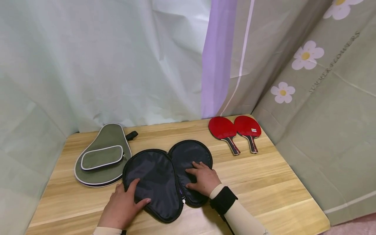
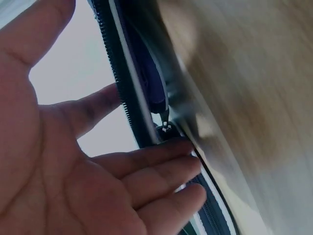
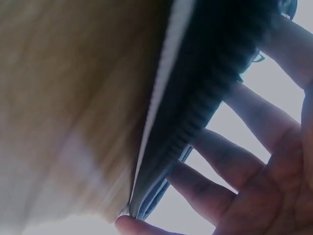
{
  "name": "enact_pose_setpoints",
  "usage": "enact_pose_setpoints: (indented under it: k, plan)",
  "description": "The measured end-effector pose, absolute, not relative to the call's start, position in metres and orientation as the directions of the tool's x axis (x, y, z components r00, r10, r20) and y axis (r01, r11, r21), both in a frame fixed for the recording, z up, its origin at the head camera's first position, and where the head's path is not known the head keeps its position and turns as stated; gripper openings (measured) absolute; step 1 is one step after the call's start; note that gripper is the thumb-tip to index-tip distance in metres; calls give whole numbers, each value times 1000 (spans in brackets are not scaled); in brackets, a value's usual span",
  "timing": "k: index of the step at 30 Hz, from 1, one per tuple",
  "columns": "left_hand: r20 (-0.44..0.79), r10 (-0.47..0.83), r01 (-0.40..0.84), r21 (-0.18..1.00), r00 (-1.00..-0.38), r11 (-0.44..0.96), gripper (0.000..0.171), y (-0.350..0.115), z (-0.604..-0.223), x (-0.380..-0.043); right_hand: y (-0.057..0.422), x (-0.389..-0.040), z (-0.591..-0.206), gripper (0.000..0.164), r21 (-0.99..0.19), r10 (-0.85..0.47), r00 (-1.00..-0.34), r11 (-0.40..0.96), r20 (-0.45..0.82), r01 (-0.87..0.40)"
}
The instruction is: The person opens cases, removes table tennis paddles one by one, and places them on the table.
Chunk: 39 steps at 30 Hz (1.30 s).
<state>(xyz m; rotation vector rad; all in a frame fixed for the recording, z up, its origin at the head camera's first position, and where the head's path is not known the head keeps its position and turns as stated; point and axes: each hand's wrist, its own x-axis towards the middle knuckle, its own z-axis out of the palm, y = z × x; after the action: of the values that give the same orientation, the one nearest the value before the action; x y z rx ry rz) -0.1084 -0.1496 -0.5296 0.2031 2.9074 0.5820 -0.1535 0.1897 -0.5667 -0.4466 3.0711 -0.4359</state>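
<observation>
On the tabletop (image 1: 279, 192), an opened-out case (image 1: 157, 182) lies centrally, the left hand (image 1: 121, 204) at its left half, the right hand (image 1: 204, 178) on its right. Another case (image 1: 102, 158) lies just left, slightly farther; two paddles (image 1: 222, 127) lie far right, before a curtain (image 1: 132, 65).

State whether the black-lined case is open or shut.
Open: the black-lined case lies spread, its two halves side by side.
</observation>
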Motion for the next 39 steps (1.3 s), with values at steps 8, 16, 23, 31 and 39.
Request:
enact_pose_setpoints:
  k: [8, 16, 23, 31, 39]
  plan:
    - [-43, 195, 156, 451, -980, 879, 95, -152, -512, -102, 193, -159, -579, 69, -245, -267, -963, 933, 24, -265]
    - [208, 286, 351, 438, -935, 828, 102, -143, -492, -100, 187, -155, -567, 80, -228, -258, -966, 940, 15, -255]
    - [351, 391, 515, 409, -851, 753, 115, -124, -487, -110, 190, -156, -576, 85, -253, -267, -964, 931, 14, -262]
    - [362, 451, 578, 503, -816, 643, 144, -98, -492, -130, 194, -157, -582, 91, -283, -296, -955, 916, 2, -284]
    - [303, 497, 570, 587, -813, 575, 145, -80, -496, -141, 197, -156, -588, 95, -305, -312, -950, 907, -29, -288]
